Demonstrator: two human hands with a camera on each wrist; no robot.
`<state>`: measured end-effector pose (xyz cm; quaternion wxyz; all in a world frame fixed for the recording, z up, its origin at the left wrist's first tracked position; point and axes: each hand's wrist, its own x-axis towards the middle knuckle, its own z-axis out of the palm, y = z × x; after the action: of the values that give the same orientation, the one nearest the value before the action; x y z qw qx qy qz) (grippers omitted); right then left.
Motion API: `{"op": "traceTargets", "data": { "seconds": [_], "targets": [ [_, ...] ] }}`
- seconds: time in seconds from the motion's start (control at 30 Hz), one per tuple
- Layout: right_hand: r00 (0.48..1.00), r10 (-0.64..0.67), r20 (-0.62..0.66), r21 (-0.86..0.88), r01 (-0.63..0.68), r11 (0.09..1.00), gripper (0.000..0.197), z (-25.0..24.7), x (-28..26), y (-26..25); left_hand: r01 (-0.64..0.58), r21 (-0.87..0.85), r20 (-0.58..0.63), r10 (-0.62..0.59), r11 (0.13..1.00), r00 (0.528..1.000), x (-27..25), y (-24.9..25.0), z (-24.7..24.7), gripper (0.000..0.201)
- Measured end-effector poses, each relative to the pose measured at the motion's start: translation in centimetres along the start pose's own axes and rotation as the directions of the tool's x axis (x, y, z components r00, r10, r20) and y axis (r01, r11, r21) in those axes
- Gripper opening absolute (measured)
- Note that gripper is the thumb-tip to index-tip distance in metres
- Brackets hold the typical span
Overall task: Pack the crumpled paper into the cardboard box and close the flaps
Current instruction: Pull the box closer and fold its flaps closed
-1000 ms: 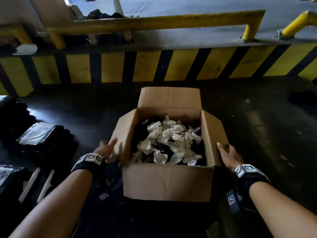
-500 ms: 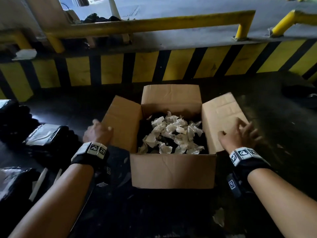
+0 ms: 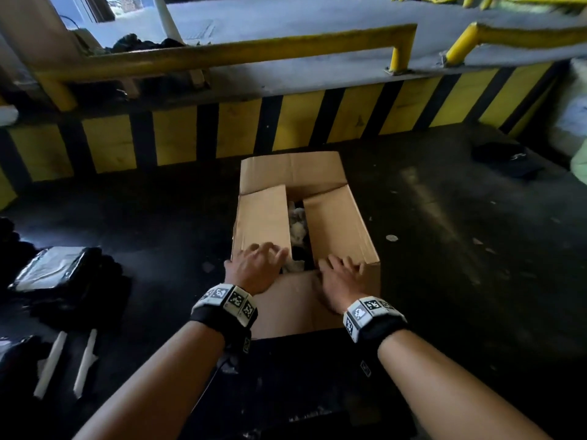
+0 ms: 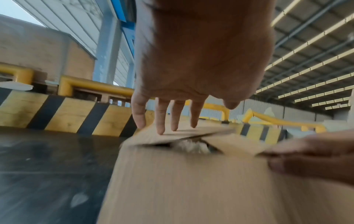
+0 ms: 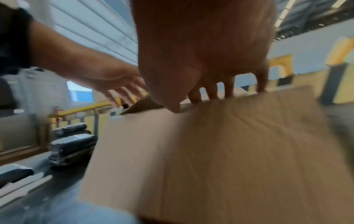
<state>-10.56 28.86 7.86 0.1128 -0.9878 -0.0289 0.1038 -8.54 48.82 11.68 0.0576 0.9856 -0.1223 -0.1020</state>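
Note:
A brown cardboard box (image 3: 295, 306) stands on the dark floor in front of me. Its left flap (image 3: 263, 217) and right flap (image 3: 333, 223) are folded down over the top, with a narrow gap between them. White crumpled paper (image 3: 298, 223) shows through that gap, and again as crumpled paper (image 4: 193, 147) in the left wrist view. The far flap (image 3: 290, 169) still stands up. My left hand (image 3: 254, 265) lies flat with spread fingers (image 4: 160, 119) on the left flap's near end. My right hand (image 3: 338, 274) presses flat on the right flap's near end, fingers (image 5: 212, 91) straight.
A yellow-and-black striped kerb (image 3: 238, 134) with yellow rails (image 3: 222, 55) runs behind the box. Black wrapped bundles (image 3: 60, 274) and two white sticks (image 3: 66, 363) lie on the floor to the left. A dark object (image 3: 505, 158) lies at the far right.
Both side flaps, which stood open, have been folded down over the paper. My hands moved from outside the flaps inward onto their tops. The view has shifted left.

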Motion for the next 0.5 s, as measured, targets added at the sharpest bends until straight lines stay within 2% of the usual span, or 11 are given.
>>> {"op": "traceTargets", "data": {
  "seconds": [0.03, 0.1, 0.2, 0.3, 0.43, 0.5],
  "targets": [
    [0.999, -0.035, -0.034, -0.002, 0.035, 0.999, 0.043, 0.5, -0.2, 0.8, 0.017, -0.01, 0.003, -0.017, 1.0, 1.0, -0.5, -0.1, 1.1, 0.048],
    [0.99, -0.107, -0.087, -0.024, 0.106, 0.994, 0.05, 0.8, -0.5, 2.3, 0.076, -0.075, -0.097, -0.083, 0.994, 0.992, -1.7, 0.4, 3.2, 0.056],
    [0.977, -0.179, -0.113, -0.032, 0.176, 0.984, 0.061, 1.0, -0.7, 3.7, -0.003, 0.059, -0.228, 0.016, 0.998, 0.973, -3.6, 1.5, 6.5, 0.089],
    [0.971, -0.181, -0.156, -0.044, 0.176, 0.983, 0.066, 1.3, -0.8, 3.7, -0.089, 0.129, -0.256, 0.12, 0.988, 0.959, -3.9, 2.3, 9.6, 0.113],
    [0.969, -0.185, -0.162, -0.067, 0.176, 0.982, 0.072, 1.7, -0.6, 3.7, -0.063, 0.156, -0.24, 0.1, 0.986, 0.966, -3.1, 3.2, 11.5, 0.132],
    [0.964, -0.199, -0.175, -0.081, 0.187, 0.979, 0.075, 1.9, -0.5, 3.9, -0.038, 0.166, -0.208, 0.073, 0.985, 0.975, -2.8, 3.5, 11.9, 0.134]
  ]
}}
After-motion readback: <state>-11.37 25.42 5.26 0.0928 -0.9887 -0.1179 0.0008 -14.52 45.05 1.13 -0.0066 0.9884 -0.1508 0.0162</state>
